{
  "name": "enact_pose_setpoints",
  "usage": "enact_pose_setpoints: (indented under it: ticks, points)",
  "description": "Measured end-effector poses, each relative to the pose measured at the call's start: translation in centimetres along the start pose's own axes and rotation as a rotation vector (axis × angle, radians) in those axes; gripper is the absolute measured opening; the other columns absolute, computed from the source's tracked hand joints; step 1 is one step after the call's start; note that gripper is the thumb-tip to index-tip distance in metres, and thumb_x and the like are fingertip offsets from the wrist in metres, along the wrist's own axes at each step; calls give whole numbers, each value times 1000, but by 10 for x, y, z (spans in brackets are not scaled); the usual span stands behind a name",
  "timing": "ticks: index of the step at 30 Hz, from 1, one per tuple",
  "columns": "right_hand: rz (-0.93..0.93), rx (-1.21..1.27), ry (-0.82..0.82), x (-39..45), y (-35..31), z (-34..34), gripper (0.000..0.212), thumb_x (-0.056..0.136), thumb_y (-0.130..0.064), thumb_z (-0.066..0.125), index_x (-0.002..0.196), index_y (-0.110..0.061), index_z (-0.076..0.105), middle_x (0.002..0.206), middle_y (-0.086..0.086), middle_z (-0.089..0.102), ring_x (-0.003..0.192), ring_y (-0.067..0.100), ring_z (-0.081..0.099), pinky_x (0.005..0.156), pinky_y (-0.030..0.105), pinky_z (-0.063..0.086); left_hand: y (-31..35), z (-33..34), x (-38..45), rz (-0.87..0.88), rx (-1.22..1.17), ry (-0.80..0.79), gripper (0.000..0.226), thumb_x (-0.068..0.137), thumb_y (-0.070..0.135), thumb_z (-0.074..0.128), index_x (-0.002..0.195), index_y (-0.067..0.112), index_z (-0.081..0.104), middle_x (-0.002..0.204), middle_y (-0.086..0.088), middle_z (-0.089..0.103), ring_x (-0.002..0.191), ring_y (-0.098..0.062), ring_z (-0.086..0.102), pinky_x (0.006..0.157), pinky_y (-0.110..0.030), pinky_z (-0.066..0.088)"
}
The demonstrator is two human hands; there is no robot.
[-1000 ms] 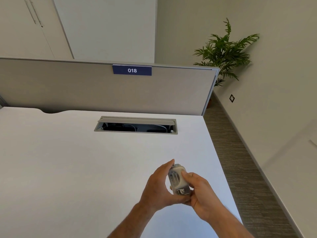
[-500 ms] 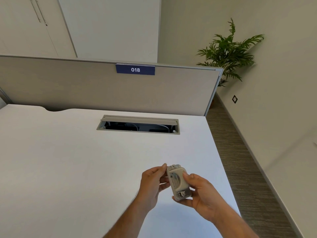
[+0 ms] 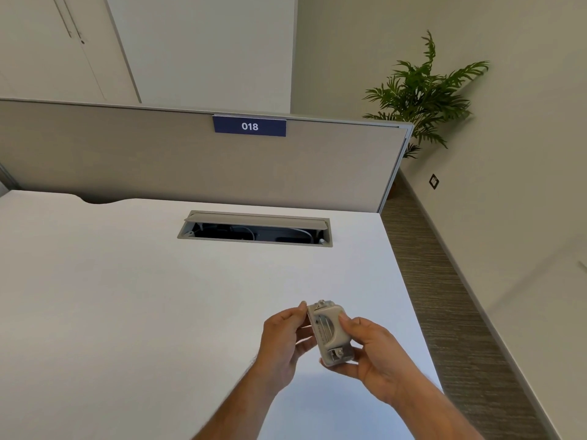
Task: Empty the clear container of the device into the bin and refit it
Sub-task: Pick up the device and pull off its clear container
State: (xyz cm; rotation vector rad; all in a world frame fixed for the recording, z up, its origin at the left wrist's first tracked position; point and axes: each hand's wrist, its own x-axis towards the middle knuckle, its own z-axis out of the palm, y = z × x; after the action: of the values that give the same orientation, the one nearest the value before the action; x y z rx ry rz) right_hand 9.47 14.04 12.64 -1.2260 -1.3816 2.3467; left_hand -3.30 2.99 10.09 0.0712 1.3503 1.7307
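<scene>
You hold the device (image 3: pixel 330 335), a small pale grey oblong piece, in the air above the near right part of the white tabletop (image 3: pixel 127 296), clear of its surface. Your right hand (image 3: pixel 374 360) grasps it from the right and from beneath, with the thumb lying across its upper right edge and the fingers curled under its lower end. Your left hand (image 3: pixel 282 338) meets it from the left, thumb and forefinger pinched at its upper left corner, the other fingers bent in behind it. The device is tilted, its upper end leaning away from you and a little to the left; its face shows a curved raised panel with ribs, and small metal fittings show at the top and bottom ends. Whether the clear container is seated in it you cannot tell from this angle, since your hands cover its sides and back. Farther back in the tabletop a long cable hatch (image 3: pixel 255 230) stands with its flap raised, dark cables showing inside. Behind that runs a grey partition (image 3: pixel 127 160) bearing a blue label (image 3: pixel 249 126) that reads 018. A green potted plant (image 3: pixel 422 93) stands in the corner beyond the right end of the partition, and striped flooring (image 3: pixel 444 312) runs along the right side of the tabletop.
</scene>
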Motion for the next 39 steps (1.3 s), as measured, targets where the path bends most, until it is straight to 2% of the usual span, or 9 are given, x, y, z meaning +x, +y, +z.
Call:
enact_pose_setpoints:
  ticks: [3,8,14,19,29,32,35,37,39]
  points:
    - [-30,-7,37,3,-6,1,28,92,-30,68,95,-2,71,88,13,81,75,31,79,70,47,64,-4,0,-5,-2,46,-97,18,95,22,68,106,11,77,103,-17,78,95,-31,75,78,-37,60]
    - [-70,-6,82,6,-15,2,29,93,-30,67,98,-2,68,82,9,81,68,24,79,64,41,63,-13,-2,-7,25,41,-238,58,66,3,91,120,8,68,107,-23,76,98,-37,74,79,-38,61]
    - [-88,27,104,6,-22,6,29,93,-25,67,100,3,68,98,19,73,72,29,76,72,45,63,-13,-1,-3,48,106,-274,68,62,-7,88,123,12,65,102,-23,77,88,-32,75,75,-35,61]
    - [-77,52,101,5,-21,4,26,92,-23,68,96,3,70,83,14,81,70,30,79,64,43,65,-7,-5,-2,45,170,-309,67,60,-10,87,120,13,65,95,-19,78,81,-30,76,72,-33,60]
    - [-74,76,54,5,-22,1,23,90,-24,69,77,-13,84,83,13,82,71,31,79,61,43,63,-4,-9,0,19,234,-347,75,58,-14,87,123,14,61,98,-17,76,79,-30,75,76,-38,61]
    - [-75,64,76,5,-21,1,22,90,-22,70,82,-5,82,85,15,82,71,32,79,63,45,64,-2,-6,-1,53,355,-310,93,53,-5,94,132,26,54,113,-11,72,87,-26,74,82,-41,62]
    - [-84,64,104,3,-22,3,21,91,-21,70,90,-2,78,88,17,81,74,34,79,68,48,64,-3,4,-5,235,650,-224,121,46,28,103,146,38,34,140,12,50,110,-13,63,87,-34,61]
    - [-85,66,110,3,-23,4,22,90,-22,71,86,-3,79,85,16,81,77,35,76,66,48,64,-4,9,-6,370,742,-159,131,49,46,100,153,38,20,151,21,33,129,-6,47,103,-29,51]
    - [-79,62,102,2,-22,5,23,89,-24,72,82,-4,80,82,14,80,79,35,72,58,41,61,-3,10,-2,493,809,-152,127,52,54,96,153,37,21,154,22,31,137,0,38,112,-25,39]
